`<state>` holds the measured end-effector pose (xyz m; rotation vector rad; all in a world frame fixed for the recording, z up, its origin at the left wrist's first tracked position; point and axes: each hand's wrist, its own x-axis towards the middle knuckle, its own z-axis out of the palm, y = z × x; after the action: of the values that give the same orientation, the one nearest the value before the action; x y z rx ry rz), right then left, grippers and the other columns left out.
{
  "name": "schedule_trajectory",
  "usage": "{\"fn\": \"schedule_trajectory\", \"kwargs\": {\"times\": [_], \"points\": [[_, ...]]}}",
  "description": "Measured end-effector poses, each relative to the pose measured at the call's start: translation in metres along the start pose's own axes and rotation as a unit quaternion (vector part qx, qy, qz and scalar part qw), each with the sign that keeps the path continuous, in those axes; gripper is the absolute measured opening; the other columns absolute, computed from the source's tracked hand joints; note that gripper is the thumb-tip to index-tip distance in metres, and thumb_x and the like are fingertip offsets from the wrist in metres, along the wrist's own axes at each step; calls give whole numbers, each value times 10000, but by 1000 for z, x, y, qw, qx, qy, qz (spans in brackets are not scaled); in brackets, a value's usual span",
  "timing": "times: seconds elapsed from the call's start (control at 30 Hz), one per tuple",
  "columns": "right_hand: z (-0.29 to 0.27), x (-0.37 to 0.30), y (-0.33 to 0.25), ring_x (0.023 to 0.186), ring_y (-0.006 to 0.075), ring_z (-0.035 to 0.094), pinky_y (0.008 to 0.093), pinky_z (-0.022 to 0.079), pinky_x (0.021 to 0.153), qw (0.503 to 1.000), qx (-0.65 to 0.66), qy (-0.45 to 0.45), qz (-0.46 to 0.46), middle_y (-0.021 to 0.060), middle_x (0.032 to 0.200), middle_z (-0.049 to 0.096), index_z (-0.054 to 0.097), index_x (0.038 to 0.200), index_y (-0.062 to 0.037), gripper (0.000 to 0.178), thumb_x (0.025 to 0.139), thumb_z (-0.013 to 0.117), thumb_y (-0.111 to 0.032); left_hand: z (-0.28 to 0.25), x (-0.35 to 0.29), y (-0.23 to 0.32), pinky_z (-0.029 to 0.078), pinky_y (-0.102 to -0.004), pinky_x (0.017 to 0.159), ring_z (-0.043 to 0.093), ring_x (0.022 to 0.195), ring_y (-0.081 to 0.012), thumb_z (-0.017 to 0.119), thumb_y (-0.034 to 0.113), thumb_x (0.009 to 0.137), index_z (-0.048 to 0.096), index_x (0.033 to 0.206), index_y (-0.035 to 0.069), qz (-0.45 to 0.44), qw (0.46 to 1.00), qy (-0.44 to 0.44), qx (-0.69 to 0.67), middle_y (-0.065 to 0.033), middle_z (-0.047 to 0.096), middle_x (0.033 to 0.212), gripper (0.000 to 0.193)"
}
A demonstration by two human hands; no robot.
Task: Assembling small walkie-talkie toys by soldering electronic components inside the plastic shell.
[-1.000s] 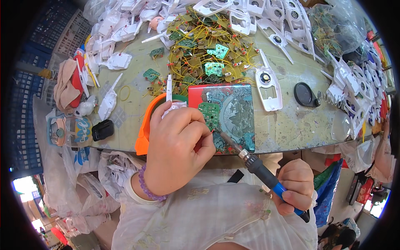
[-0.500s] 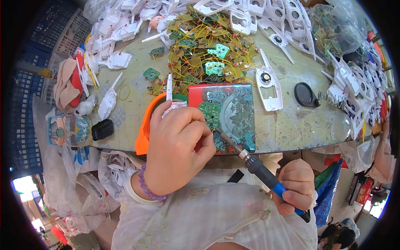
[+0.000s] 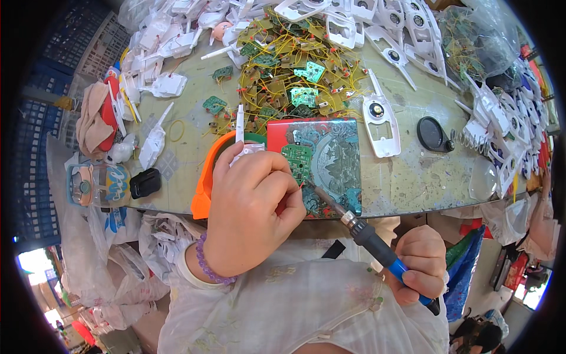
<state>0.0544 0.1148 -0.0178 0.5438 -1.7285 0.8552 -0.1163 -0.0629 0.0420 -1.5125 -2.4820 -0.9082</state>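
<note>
My right hand (image 3: 420,262) is closed round the blue and black handle of a soldering iron (image 3: 374,243). The iron slants up to the left, its tip at the lower corner of a green circuit board (image 3: 296,160). That board lies on a red and dark patterned box (image 3: 339,153). My left hand (image 3: 252,206) is closed in a pinch at the same corner; a tiny red bit shows at its fingertips, too small to name. Its index finger touches a white plastic housing (image 3: 240,124), partly hidden under the hand, next to an orange tape ring (image 3: 203,192).
A heap of circuit boards with yellow wires (image 3: 277,76) lies beyond the box. White plastic housings are piled at the back and right; a single housing (image 3: 380,118) lies nearer. Also on the table are a black round lid (image 3: 433,134), a black case (image 3: 145,183) and a clear cup (image 3: 97,184).
The soldering iron's handle has shifted very slightly in my right hand's grip, with its tip still at the board's corner. My left hand and the board have stayed put.
</note>
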Motion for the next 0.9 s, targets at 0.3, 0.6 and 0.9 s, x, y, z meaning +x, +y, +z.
{"fn": "schedule_trajectory", "kwargs": {"times": [0.3,0.6,0.9], "points": [[0,1,2,501,146,443,271,319,378,998,-33,46,-14,31,622,481,482,874,-72,321,947,469,-385,-1,-1,0,380,-477,926,576,792,-222,690,21,636,566,673,64,1,1000,1,9,-23,559,808,137],[-14,-9,-5,499,171,445,298,337,428,987,-111,111,24,39,603,461,460,894,-62,329,966,435,-382,-8,0,1,351,-498,942,572,817,-233,739,80,647,616,727,81,27,998,7,54,-10,574,830,147],[-70,-5,-4,558,171,456,309,381,477,812,-512,254,122,81,706,498,451,894,-42,321,979,444,-351,-1,11,10,450,-397,735,563,857,-304,788,244,674,609,1031,13,-34,995,36,81,-119,569,959,461]]}}
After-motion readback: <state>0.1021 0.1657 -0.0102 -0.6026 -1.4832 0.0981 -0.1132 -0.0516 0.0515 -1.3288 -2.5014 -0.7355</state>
